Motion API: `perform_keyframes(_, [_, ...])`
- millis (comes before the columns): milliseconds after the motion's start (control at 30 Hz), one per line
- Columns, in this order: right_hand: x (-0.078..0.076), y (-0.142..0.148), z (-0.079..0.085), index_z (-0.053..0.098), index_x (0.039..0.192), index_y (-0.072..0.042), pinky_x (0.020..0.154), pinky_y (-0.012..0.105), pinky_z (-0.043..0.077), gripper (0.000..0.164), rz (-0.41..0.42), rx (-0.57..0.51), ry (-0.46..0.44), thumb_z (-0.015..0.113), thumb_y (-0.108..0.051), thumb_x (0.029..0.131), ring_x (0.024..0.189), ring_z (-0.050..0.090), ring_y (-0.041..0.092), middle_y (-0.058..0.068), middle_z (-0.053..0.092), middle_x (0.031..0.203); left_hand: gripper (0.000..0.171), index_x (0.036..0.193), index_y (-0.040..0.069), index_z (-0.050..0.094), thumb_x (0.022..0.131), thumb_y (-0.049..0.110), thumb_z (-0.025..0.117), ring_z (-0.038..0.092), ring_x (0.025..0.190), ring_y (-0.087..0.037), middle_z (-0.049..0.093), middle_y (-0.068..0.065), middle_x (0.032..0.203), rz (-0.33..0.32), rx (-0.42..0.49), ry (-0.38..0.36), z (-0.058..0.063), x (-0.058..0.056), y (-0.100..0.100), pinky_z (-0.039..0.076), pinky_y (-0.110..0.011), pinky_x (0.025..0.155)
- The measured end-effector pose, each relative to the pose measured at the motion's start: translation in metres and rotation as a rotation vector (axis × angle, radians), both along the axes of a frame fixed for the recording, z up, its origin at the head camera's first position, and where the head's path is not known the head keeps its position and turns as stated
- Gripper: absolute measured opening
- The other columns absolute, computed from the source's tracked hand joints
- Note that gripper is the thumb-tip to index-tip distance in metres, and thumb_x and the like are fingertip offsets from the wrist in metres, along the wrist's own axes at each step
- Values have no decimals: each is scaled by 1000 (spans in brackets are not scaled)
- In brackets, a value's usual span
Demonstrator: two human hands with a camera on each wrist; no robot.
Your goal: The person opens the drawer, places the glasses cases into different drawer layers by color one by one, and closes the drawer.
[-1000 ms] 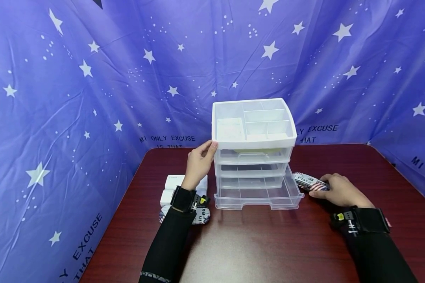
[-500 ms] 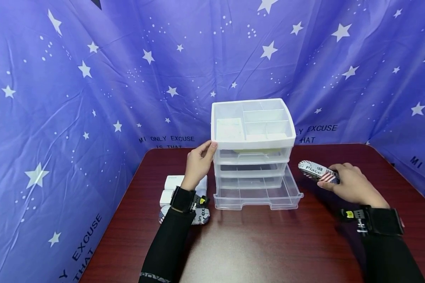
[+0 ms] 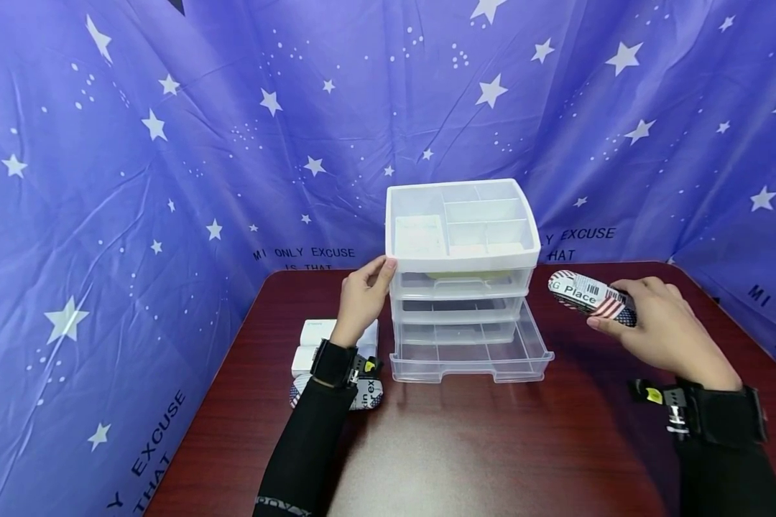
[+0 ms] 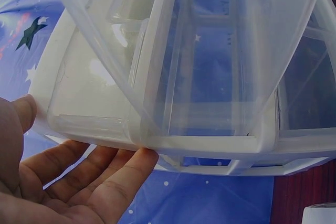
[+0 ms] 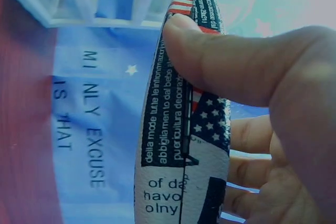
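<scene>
My right hand [image 3: 675, 327] grips a glasses case [image 3: 585, 293] printed with flags and lettering and holds it above the table, right of the drawer organizer. In the right wrist view the thumb lies across the seam of the glasses case [image 5: 168, 145], with the fingers behind it. The drawer organizer [image 3: 465, 260] is white and clear plastic; its bottom drawer [image 3: 472, 370] is pulled out. My left hand [image 3: 362, 298] holds the organizer's left front side. In the left wrist view, thumb and fingertips [image 4: 148, 156] press against the white frame [image 4: 210, 144].
Left of the organizer, partly under the left forearm, are white boxes [image 3: 317, 332] and a second printed case [image 3: 367, 393]. The dark red table [image 3: 465, 452] reaches back to a blue star-patterned curtain [image 3: 362, 108].
My right hand has lifted the glasses case off the table, moving it right and up, away from the organizer. My left hand stays in place on the organizer.
</scene>
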State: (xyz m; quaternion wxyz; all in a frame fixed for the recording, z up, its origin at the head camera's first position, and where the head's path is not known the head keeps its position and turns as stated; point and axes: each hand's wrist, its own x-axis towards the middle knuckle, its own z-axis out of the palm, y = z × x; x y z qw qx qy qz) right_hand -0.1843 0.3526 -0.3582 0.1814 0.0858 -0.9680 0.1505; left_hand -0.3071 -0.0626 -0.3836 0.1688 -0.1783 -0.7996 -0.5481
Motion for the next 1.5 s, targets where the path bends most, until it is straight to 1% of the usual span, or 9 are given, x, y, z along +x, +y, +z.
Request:
perform_keyframes(267, [11, -13, 14, 52, 123, 7, 81, 54, 29, 70, 18, 11, 44, 79, -40, 80, 99, 38, 44, 27, 49, 109, 58, 132, 7, 61, 96, 53, 54, 69, 86, -16, 70, -7, 107, -10, 14, -7, 1, 0, -1, 55, -25, 71])
perform_keyframes(467, [15, -22, 19, 51, 125, 7, 82, 55, 29, 68, 52, 17, 65, 80, -35, 79, 101, 38, 45, 28, 48, 113, 57, 132, 7, 61, 97, 51, 53, 69, 86, -18, 70, -7, 106, -20, 12, -3, 1, 1, -1, 55, -25, 71])
perform_keyframes(600, [15, -30, 20, 53, 124, 5, 80, 52, 30, 66, 87, 21, 97, 81, -33, 78, 99, 40, 43, 25, 50, 112, 57, 132, 7, 60, 97, 52, 53, 68, 88, -16, 69, -6, 111, -20, 7, -7, 1, 1, -1, 55, -25, 71])
perform_keyframes(733, [14, -40, 21, 55, 122, 3, 79, 50, 31, 64, 117, 27, 127, 82, -32, 76, 97, 43, 40, 22, 52, 111, 58, 133, 7, 60, 97, 52, 53, 68, 86, -15, 69, -6, 110, -20, 3, -14, 1, 2, -1, 54, -25, 71])
perform_keyframes(933, [10, -57, 25, 58, 119, 1, 79, 48, 32, 58, 151, 21, 127, 81, -33, 78, 98, 44, 37, 19, 53, 111, 57, 133, 7, 59, 98, 50, 53, 68, 89, -15, 69, -6, 112, -23, 7, -8, 2, 2, -1, 54, -26, 72])
perform_keyframes(1067, [7, -68, 25, 58, 121, 1, 79, 48, 33, 60, 170, 12, 121, 81, -34, 78, 98, 44, 36, 18, 52, 112, 56, 132, 6, 60, 98, 49, 54, 68, 89, -14, 69, -6, 112, -20, 13, -9, 2, 2, -1, 55, -25, 72])
perform_keyframes(1167, [6, -76, 26, 56, 124, 3, 81, 49, 33, 63, 185, 6, 113, 81, -33, 79, 100, 43, 37, 19, 52, 114, 57, 133, 6, 60, 97, 50, 54, 68, 89, -14, 69, -6, 112, -17, 11, -14, 3, 2, 0, 55, -25, 71])
perform_keyframes(1300, [3, -85, 27, 55, 126, 4, 85, 51, 33, 63, 210, 10, 113, 80, -32, 80, 103, 43, 37, 19, 51, 116, 58, 133, 7, 60, 97, 52, 53, 68, 86, -16, 70, -5, 110, -4, 0, -16, 3, 2, 0, 54, -27, 72])
perform_keyframes(1500, [-1, -98, 25, 56, 127, 3, 86, 51, 35, 64, 253, 24, 121, 82, -28, 78, 106, 44, 35, 16, 53, 116, 60, 132, 8, 60, 96, 55, 52, 69, 85, -17, 70, -6, 109, 3, -11, -17, 3, 1, 0, 54, -30, 75])
